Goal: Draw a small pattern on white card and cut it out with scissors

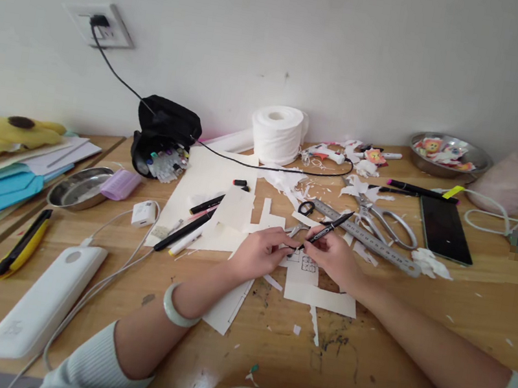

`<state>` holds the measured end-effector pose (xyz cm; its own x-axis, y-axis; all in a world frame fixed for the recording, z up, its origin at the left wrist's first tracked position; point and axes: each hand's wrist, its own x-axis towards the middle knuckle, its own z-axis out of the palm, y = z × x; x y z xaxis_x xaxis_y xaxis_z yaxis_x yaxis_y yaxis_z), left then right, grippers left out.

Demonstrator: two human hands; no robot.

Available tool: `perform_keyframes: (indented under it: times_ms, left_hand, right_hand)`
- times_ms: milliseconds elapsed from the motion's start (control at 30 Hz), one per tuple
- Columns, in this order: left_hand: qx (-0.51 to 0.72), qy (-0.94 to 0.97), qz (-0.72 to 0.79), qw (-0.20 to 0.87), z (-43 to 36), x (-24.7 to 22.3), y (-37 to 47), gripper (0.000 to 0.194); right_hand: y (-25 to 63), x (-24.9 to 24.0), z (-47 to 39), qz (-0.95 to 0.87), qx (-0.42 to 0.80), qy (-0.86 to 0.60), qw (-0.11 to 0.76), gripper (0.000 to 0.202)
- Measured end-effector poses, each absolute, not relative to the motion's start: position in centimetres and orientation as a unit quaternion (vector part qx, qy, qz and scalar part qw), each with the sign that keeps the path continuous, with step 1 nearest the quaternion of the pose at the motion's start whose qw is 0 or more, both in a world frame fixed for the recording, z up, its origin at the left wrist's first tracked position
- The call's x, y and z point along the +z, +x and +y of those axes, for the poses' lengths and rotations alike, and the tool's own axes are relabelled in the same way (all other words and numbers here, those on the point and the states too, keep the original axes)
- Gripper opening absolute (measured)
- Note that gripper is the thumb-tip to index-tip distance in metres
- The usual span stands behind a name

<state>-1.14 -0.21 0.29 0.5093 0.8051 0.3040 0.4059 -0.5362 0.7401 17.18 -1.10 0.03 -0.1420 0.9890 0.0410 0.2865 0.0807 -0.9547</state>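
My right hand (335,255) grips a black marker pen (332,227), tip down on a small cream paper piece (308,274) with drawn grid squares. My left hand (259,253) rests on the same paper and pinches it by the pen tip; whether it also holds a cap is hidden. A pale bangle sits on my left wrist. More cream card sheets (211,186) lie beyond my hands on the wooden table (360,361).
Steel ruler (365,237), large scissors (387,222), dark phone (444,230), toilet roll (277,133), metal bowl of stickers (449,153), black marker bag (162,136), loose markers (184,231), white power bank (43,301), yellow utility knife (22,243), small steel dish (78,187).
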Motion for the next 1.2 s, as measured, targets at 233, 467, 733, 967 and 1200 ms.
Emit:
perform_keyframes:
  times_ms: [233,467,733,967,1200]
  left_hand:
    - [0.323,0.812,0.383,0.300,-0.3,0.3,-1.1,0.020]
    - [0.318,0.814,0.382,0.299,-0.2,0.2,-1.1,0.021]
    - [0.317,0.813,0.382,0.304,-0.2,0.2,-1.1,0.022]
    - [0.310,0.815,0.385,0.303,-0.1,0.0,-1.1,0.021]
    - [0.316,0.816,0.380,0.301,-0.2,0.1,-1.1,0.021]
  right_hand:
    - [17.5,-0.6,-0.9,-0.659,0.408,-0.498,0.389,0.014]
    - [17.9,-1.2,-0.8,-0.653,0.430,-0.509,0.360,0.020]
    - [18.0,-0.8,-0.9,-0.675,0.399,-0.511,0.353,0.026]
    - [17.8,-0.4,-0.9,-0.697,0.384,-0.493,0.351,0.019]
    - [17.7,-0.2,-1.0,-0.717,0.369,-0.488,0.334,0.020]
